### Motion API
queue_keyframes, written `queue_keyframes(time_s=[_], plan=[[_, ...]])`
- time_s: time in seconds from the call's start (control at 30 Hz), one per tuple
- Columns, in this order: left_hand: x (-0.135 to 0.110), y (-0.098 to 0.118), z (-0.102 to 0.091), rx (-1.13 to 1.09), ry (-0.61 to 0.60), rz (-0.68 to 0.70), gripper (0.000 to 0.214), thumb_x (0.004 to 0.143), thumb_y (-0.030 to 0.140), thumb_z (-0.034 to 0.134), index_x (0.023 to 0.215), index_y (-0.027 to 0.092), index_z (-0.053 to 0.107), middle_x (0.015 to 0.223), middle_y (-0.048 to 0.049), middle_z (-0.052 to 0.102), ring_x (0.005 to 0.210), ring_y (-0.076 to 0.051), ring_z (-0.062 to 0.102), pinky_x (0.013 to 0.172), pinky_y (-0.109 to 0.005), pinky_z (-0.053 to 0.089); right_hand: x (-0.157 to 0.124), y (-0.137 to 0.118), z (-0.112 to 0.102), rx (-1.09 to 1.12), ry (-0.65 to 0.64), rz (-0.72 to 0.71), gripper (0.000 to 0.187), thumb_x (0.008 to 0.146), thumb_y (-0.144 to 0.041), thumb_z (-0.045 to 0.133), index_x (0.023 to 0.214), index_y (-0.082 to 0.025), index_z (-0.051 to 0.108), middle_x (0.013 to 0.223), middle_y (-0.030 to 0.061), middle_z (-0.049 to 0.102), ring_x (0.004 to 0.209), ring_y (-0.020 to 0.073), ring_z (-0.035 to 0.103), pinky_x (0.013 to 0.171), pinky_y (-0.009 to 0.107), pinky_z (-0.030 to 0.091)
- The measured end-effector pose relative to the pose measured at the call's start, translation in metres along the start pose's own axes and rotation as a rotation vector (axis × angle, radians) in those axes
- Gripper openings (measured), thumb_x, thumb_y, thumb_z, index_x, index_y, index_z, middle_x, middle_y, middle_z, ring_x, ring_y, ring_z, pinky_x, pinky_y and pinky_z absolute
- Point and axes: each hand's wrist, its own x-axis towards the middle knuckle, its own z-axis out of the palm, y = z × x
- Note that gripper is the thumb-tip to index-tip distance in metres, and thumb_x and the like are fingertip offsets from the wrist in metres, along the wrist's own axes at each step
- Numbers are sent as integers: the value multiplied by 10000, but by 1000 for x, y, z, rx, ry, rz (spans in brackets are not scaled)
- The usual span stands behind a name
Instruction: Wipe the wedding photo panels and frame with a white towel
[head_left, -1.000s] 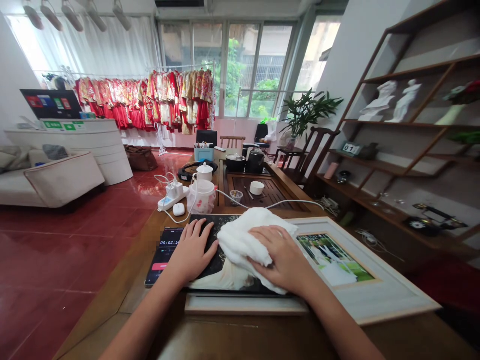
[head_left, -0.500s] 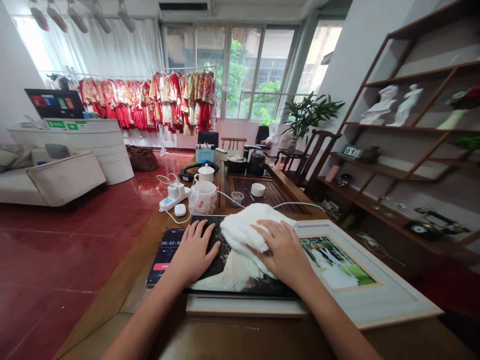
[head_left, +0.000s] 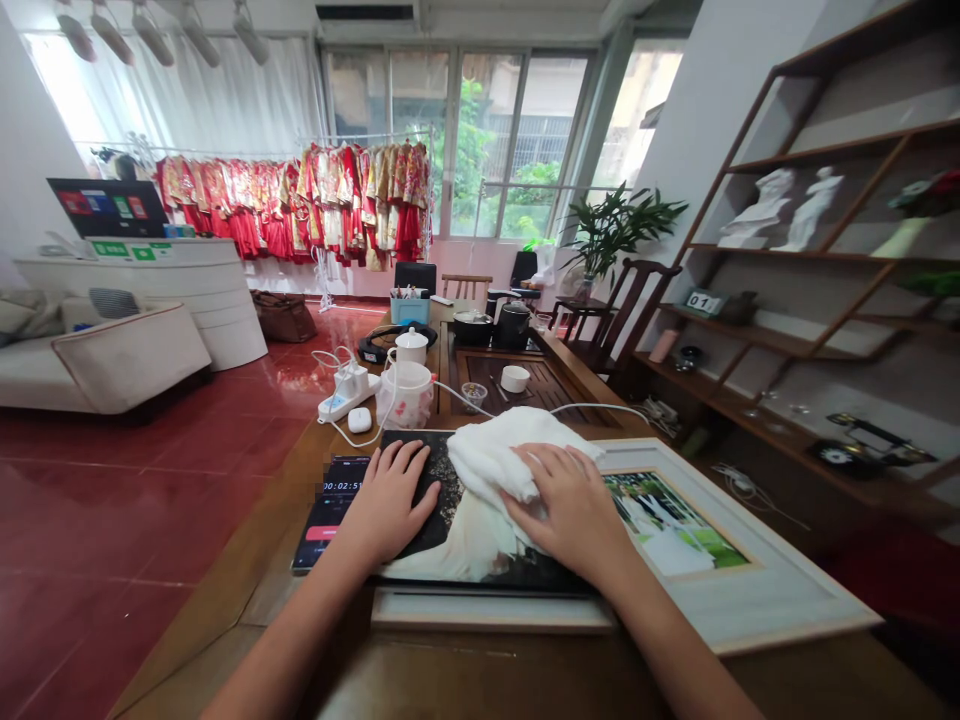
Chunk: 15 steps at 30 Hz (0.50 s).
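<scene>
Nearest to us is the brown wooden table (head_left: 420, 680). Our left hand (head_left: 392, 500) lies flat with fingers spread, gripping nothing, upon the black rectangular panel (head_left: 469, 550) with a pale printed picture. Our right hand (head_left: 574, 515) grasps the crumpled white cloth (head_left: 487, 455), which is resting on this panel. Farther, we see the small white round cup (head_left: 514, 379) on the dark slatted wooden tray (head_left: 555, 393); behind, red-and-gold garments (head_left: 349, 195) are hanging.

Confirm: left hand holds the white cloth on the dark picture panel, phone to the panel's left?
Wrong hand: the head view shows the right hand holding the white cloth on the dark picture panel; the phone is to the panel's left.
</scene>
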Motion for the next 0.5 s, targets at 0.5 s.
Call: queue_keyframes(time_s=[0.5], plan=[[-2, 6, -2, -31, -31, 98, 558, 947, 508, 374, 1364, 144, 445, 1430, -114, 429, 1350, -297, 323, 1113, -464, 301, -5, 11, -5, 0, -24, -63, 447, 807, -398, 575, 1191, -172, 542, 1171, 124, 601, 1093, 297, 514, 1002, 508, 309]])
